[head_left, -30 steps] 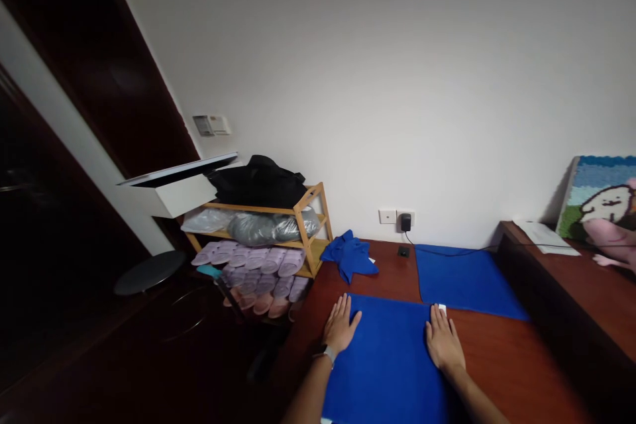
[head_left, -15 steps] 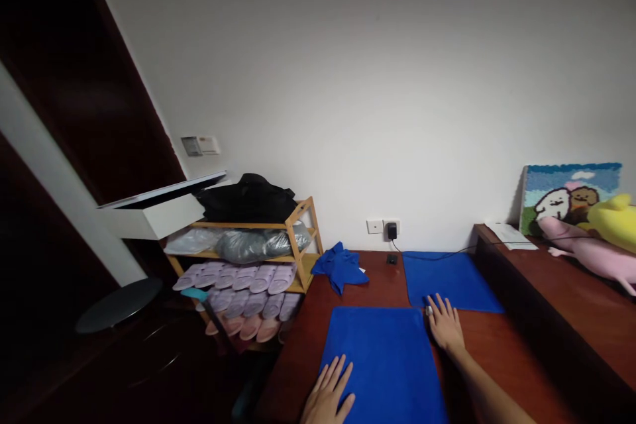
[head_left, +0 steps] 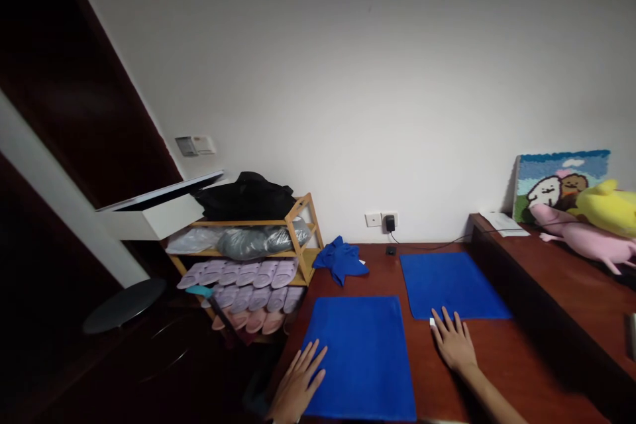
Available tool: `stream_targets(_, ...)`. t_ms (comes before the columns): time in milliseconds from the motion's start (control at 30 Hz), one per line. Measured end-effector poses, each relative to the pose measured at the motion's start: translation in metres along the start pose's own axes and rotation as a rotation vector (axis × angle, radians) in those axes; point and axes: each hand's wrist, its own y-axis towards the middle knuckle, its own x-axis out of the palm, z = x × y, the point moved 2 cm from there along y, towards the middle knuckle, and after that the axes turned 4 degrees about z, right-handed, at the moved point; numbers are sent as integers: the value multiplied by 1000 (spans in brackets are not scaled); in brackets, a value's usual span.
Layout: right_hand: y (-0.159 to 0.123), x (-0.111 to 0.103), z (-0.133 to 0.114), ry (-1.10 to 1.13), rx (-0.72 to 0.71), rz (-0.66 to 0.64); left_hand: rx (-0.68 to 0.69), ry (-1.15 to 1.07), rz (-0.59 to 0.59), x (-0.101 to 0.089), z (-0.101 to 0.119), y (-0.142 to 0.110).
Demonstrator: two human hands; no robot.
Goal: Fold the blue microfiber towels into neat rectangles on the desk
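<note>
Three blue cloths are noted on the worktop [head_left: 501,351]. The near cloth [head_left: 362,351] lies flat towards the front, close along the left edge; the far cloth [head_left: 452,285] lies flat by the back edge, towards the right side; the crumpled cloth [head_left: 342,261] sits bunched at the back left corner. The left hand [head_left: 298,377] is palm down with fingers spread over the near cloth's left border, gripping nothing. The right hand [head_left: 454,344] is likewise spread wide and holds nothing, its fingertips at the far cloth's front border beside a white tag [head_left: 432,322]; whether it presses down cannot be told. The step appears to be smoothing. For good execution, each palm should bear lightly and travel outward from the cloth's middle, since a heavy push would likely drag the fabric askew. The left hand should stop short of the worktop's left edge, and the tag should be kept from folding under.
</note>
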Motion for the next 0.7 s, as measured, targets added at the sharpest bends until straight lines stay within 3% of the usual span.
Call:
stream_targets(167, -85, 3, -3, 10, -60, 68, 12, 0, 59, -13, 17, -7)
stream_targets(333, -150, 1, -10, 25, -136, 77, 32, -50, 45, -23, 31, -36)
stream_targets(467, -169, -6, -14, 8, -142, 91, -35, -56, 78, -13, 19, -59)
stream_targets(633, -171, -10, -24, -20, -113, 179, -77, -13, 188, 0, 2, -74)
stream_targets(700, -171, -13, -38, 10, -195, 240, -63, -12, 231, 0, 2, -77)
